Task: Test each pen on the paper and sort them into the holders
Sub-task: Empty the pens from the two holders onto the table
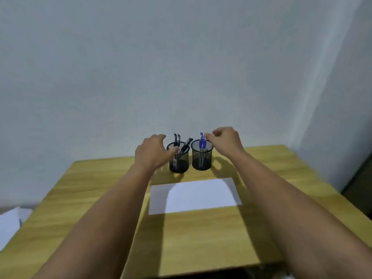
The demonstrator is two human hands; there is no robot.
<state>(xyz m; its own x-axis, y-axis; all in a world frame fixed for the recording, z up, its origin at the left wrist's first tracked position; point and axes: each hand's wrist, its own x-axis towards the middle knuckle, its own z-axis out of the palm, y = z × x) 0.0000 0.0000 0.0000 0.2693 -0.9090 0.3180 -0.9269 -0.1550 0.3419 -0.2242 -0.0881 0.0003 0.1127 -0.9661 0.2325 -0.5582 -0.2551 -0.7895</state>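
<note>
- A pale wall fills the upper part of the view, behind the far edge of the table.
- The wooden table carries everything for the task; its near edge shows at the bottom of the view.
- Two bare forearms reach forward from the lower corners towards the far edge of the table.
- A blank white sheet of paper lies flat in the middle of the table, nearer the person than the holders and apart from them, partly shaded by the left arm.
- Some white paper or cloth lies off the table's left edge; what it is cannot be told.
- The left hand is beside the left holder, its thumb against the rim; the fingers are spread and the grip is loose, closed on nothing.
- The right hand hovers just above and to the right of the right holder; its fingers curl down near the tops of the blue pens, but whether the grip has closed on a pen cannot be told.
- The left holder, a black mesh cup, stands upright near the far edge, just beside the other holder.
- The right holder, of the same mesh, stands upright to its right.
- The black pens stand in the left holder, two upright and one leaning right.
- The blue pens stand close together and upright in the right holder.
</note>
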